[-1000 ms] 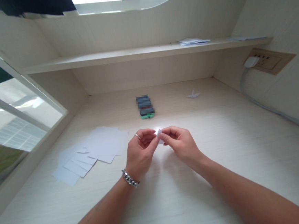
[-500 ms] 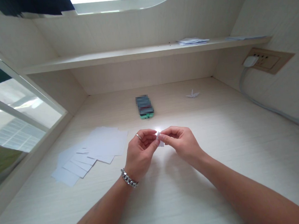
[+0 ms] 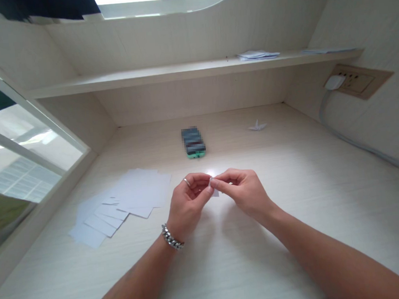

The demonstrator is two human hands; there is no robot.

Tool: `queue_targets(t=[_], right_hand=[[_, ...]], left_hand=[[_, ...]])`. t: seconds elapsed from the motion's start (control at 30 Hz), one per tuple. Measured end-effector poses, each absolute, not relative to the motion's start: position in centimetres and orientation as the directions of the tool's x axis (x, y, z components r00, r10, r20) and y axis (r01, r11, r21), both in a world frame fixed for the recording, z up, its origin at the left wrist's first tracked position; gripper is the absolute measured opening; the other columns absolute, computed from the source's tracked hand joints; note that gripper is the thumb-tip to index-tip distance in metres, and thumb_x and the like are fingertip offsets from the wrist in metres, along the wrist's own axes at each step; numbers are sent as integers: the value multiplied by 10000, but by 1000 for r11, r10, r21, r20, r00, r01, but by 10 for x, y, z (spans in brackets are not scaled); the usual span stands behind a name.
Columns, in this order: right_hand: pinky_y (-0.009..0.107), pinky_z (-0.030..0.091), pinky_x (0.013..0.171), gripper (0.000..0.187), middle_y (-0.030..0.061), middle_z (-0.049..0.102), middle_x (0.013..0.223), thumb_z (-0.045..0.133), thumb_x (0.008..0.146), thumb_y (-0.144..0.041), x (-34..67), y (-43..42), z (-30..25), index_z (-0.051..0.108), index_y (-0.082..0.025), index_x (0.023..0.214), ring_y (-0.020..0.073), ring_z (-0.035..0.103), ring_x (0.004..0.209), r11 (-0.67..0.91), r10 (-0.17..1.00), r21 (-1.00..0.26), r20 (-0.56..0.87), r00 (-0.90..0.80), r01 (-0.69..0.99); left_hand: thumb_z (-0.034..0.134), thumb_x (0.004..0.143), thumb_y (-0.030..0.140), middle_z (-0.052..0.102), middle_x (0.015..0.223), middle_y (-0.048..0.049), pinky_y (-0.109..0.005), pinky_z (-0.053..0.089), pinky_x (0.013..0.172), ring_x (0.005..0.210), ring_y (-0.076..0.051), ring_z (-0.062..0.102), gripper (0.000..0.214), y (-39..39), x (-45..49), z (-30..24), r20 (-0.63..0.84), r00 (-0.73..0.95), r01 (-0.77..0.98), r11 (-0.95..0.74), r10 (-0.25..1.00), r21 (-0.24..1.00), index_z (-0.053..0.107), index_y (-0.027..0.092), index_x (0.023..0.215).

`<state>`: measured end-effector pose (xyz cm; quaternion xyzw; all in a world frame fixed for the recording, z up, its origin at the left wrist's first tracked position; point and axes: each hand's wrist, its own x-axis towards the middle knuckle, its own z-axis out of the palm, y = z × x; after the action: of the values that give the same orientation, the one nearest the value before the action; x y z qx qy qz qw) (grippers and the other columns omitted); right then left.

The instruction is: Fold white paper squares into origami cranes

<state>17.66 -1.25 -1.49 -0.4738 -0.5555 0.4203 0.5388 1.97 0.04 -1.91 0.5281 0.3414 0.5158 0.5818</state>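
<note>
A small folded piece of white paper point(image 3: 216, 193) is pinched between both my hands above the desk. My left hand point(image 3: 188, 203), with a ring and a chain bracelet, grips its left side between thumb and fingers. From the right, my right hand point(image 3: 246, 188) pinches it with thumb and forefinger, the fingertips of the two hands almost meeting. Most of the paper is hidden behind the fingers; only a bit shows below them. Its exact folded shape I cannot make out.
Loose white paper sheets point(image 3: 142, 191) lie spread at the left. A blurred dark object with a green edge point(image 3: 194, 143) sits beyond my hands. A folded paper crane point(image 3: 257, 126) stands farther right. Papers point(image 3: 257, 55) rest on the shelf point(image 3: 166, 76). A cable point(image 3: 354, 144) runs from the wall socket point(image 3: 367, 82).
Less of the folded paper shows above my fingertips now. Both hands have otherwise barely moved and keep their pinch on it.
</note>
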Motion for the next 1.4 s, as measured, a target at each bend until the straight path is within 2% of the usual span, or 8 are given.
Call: queue_targets(t=[0.17,0.3,0.43,0.67,0.97,1.13,1.23,1.4], right_hand=[[279,500,627,191,47,714,755,710,786,-344,177,-11,-16,761,-174,854,159,633,700,145,983,-989,148,-104,-36],[274,505,616,186,42,703,727,682,800,-321,178,-11,-13,755,-160,858,147,620,669,109,982,-992,118,-149,-66],[268,501,607,156,42,699,704,674,792,-282,181,-13,-11,757,-152,819,140,611,643,113,981,-993,116,-153,-29],[265,493,576,143,36,679,644,663,774,-252,186,-14,-7,755,-142,768,147,610,613,96,985,-990,79,-156,105],[256,477,554,133,30,664,612,656,762,-240,189,-12,-7,737,-136,740,135,593,577,61,980,-990,36,-194,126],[259,493,567,143,16,645,599,641,774,-248,189,-10,-8,722,-140,726,127,590,569,50,981,-992,27,-192,114],[268,519,580,188,28,661,653,644,796,-309,191,-9,-6,724,-139,783,142,622,622,33,979,-997,17,-205,76],[323,548,686,275,75,722,836,746,736,-356,193,-8,-6,727,-144,910,192,668,771,92,966,-992,67,-248,90]], left_hand=[[795,714,188,702,831,-23,-241,530,686,741,-124,657,222,4,16,-23,85,231,-319,-7,969,948,677,150,898],[808,696,190,706,773,-33,-268,514,672,706,-143,653,269,5,13,-22,6,329,-379,126,944,917,666,141,919],[809,693,185,720,753,-41,-276,502,667,687,-150,654,308,4,12,-20,-34,390,-399,202,920,895,653,140,955],[824,662,169,728,717,-39,-254,485,634,651,-148,666,322,3,13,-14,-64,411,-354,224,909,908,646,140,929],[832,643,170,718,693,-27,-246,477,602,615,-133,641,360,4,10,-12,-95,407,-283,225,908,932,623,142,935],[800,692,196,701,714,-31,-252,495,593,634,-138,636,342,4,8,-12,-13,409,-184,96,912,978,602,142,965],[752,748,216,691,735,-34,-271,514,616,675,-156,650,286,1,8,-13,96,375,-42,-86,922,995,593,155,979],[691,809,219,703,808,-32,-292,532,722,751,-167,676,239,-4,9,-16,364,277,215,-426,889,879,607,195,1031]])
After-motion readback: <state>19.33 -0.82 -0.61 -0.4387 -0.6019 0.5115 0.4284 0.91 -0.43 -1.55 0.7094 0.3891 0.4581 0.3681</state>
